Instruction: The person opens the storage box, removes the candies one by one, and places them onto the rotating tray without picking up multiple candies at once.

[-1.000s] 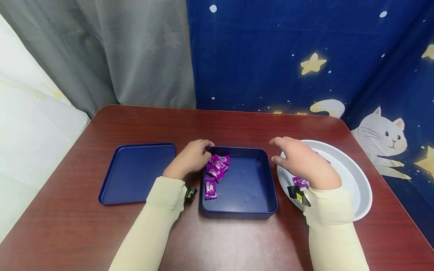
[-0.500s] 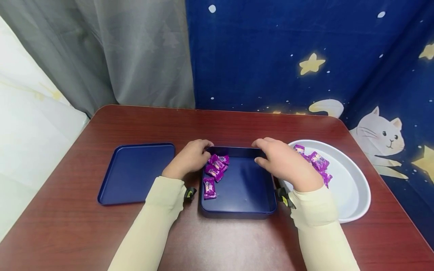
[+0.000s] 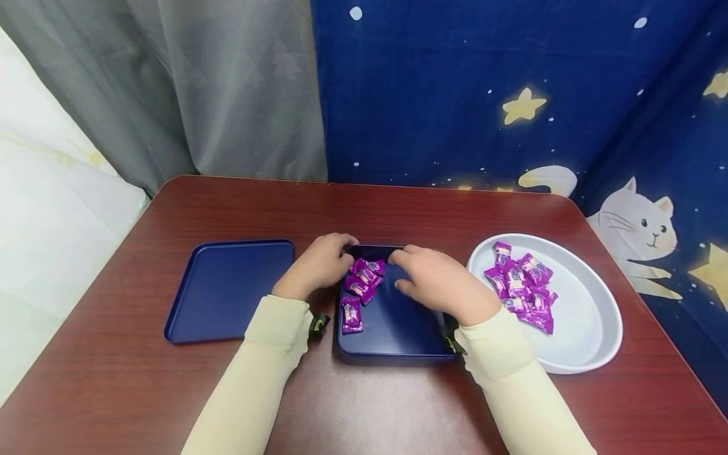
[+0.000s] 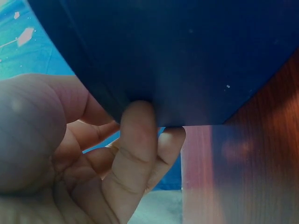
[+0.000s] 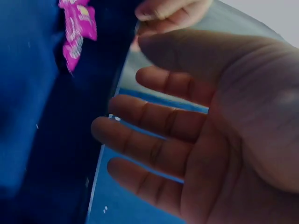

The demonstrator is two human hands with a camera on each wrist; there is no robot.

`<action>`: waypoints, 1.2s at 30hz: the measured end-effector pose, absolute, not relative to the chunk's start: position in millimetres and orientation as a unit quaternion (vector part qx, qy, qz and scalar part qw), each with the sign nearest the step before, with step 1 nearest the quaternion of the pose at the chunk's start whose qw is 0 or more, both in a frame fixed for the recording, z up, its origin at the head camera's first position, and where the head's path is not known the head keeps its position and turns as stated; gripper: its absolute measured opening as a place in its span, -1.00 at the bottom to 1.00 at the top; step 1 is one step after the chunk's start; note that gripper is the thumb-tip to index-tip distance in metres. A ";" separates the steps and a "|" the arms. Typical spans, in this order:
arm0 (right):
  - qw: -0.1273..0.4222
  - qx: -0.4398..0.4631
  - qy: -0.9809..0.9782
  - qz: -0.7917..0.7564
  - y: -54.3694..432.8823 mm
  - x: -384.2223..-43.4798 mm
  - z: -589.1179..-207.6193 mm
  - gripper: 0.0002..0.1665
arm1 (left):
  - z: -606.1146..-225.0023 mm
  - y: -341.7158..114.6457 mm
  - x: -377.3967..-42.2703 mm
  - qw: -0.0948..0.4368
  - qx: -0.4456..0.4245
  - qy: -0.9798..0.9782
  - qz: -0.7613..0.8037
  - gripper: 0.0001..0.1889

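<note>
My left hand [image 3: 317, 264] grips the dark blue box [image 3: 392, 351] at its left back corner. In the left wrist view its fingers [image 4: 138, 135] lie against the box's outer wall. Inside the box, several purple-wrapped candies [image 3: 363, 283] lie along the left side, one of them apart near the front. My right hand [image 3: 440, 281] is over the box's right half, fingers [image 5: 154, 144] spread and loosely bent. Nothing is in its palm in the right wrist view. A white oval tray [image 3: 586, 322] on the right bears a pile of the same candies [image 3: 526, 291].
A flat dark blue lid [image 3: 233, 291] lies on the brown table [image 3: 142, 385], left of the box. Behind the table hang a grey curtain [image 3: 244, 88] and a blue curtain [image 3: 421, 88] with stars and a cat.
My right hand has moved left from above the white tray to over the box, uncovering the candy pile. The left hand stays at the box's corner.
</note>
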State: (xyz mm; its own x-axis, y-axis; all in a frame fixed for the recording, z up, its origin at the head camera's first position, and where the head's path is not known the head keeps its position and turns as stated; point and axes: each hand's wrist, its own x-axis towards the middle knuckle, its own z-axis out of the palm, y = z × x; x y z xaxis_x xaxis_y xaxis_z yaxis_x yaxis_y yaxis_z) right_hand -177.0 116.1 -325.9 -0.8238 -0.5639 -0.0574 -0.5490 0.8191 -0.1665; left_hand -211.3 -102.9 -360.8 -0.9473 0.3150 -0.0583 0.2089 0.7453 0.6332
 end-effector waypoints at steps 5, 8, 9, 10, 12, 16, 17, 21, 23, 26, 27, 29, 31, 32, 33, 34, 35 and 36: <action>0.058 -0.323 0.943 -0.055 104.6 -173.8 -328.9 -0.55 | -361.5 -102.9 -211.9 0.084 0.134 0.930 0.332 -0.64; 0.058 -0.338 0.938 -0.047 99.2 -172.0 -331.0 -0.55 | -362.2 -102.9 -212.2 0.083 0.133 0.930 0.331 -0.64; 0.058 -0.342 0.937 -0.044 97.4 -171.6 -332.2 -0.54 | -362.2 -102.9 -212.2 0.083 0.133 0.931 0.330 -0.64; 0.059 -0.347 0.935 -0.042 95.9 -171.7 -334.4 -0.54 | -362.3 -102.8 -212.5 0.083 0.133 0.931 0.330 -0.64; 0.058 -0.357 0.932 -0.040 92.7 -172.2 -339.5 -0.56 | -362.3 -102.8 -212.8 0.081 0.136 0.931 0.329 -0.64; 0.047 -0.378 0.924 -0.041 88.9 -172.8 -346.4 -0.65 | -361.8 -102.7 -213.5 0.081 0.141 0.932 0.325 -0.64; 0.046 -0.380 0.923 -0.042 88.1 -172.7 -346.9 -0.65 | -361.4 -102.8 -213.3 0.081 0.142 0.932 0.324 -0.64; 0.068 -0.376 0.923 -0.042 86.6 -173.3 -347.4 -0.55 | -360.8 -103.2 -213.2 0.083 0.144 0.932 0.322 -0.65; 0.092 -0.365 0.925 -0.043 85.9 -173.3 -347.1 -0.47 | -360.3 -103.2 -213.1 0.084 0.145 0.932 0.323 -0.64; 0.126 -0.348 0.928 -0.043 85.0 -172.9 -346.8 -0.40 | -359.4 -102.9 -212.7 0.087 0.143 0.931 0.324 -0.64; 0.133 -0.344 0.929 -0.043 84.7 -172.9 -347.1 -0.40 | -359.3 -103.1 -212.7 0.088 0.143 0.931 0.325 -0.64; 0.140 -0.339 0.930 -0.039 84.2 -172.8 -347.6 -0.40 | -359.0 -102.9 -212.7 0.088 0.142 0.930 0.326 -0.64; 0.140 -0.340 0.929 -0.037 83.9 -172.6 -348.3 -0.42 | -359.1 -102.8 -213.0 0.087 0.141 0.930 0.328 -0.64; 0.139 -0.342 0.929 -0.035 83.8 -172.7 -348.6 -0.44 | -359.1 -102.8 -213.2 0.086 0.142 0.930 0.328 -0.65; 0.138 -0.343 0.929 -0.035 83.8 -172.5 -348.7 -0.45 | -359.3 -103.1 -213.4 0.085 0.143 0.930 0.328 -0.65; 0.137 -0.344 0.928 -0.035 83.7 -172.4 -348.7 -0.47 | -359.1 -103.1 -213.3 0.085 0.143 0.930 0.328 -0.65; 0.136 -0.345 0.928 -0.036 83.7 -172.5 -348.8 -0.50 | -359.1 -103.3 -213.3 0.084 0.144 0.930 0.328 -0.65; 0.136 -0.345 0.928 -0.037 83.8 -172.5 -348.8 -0.52 | -358.9 -103.3 -213.2 0.084 0.145 0.930 0.328 -0.65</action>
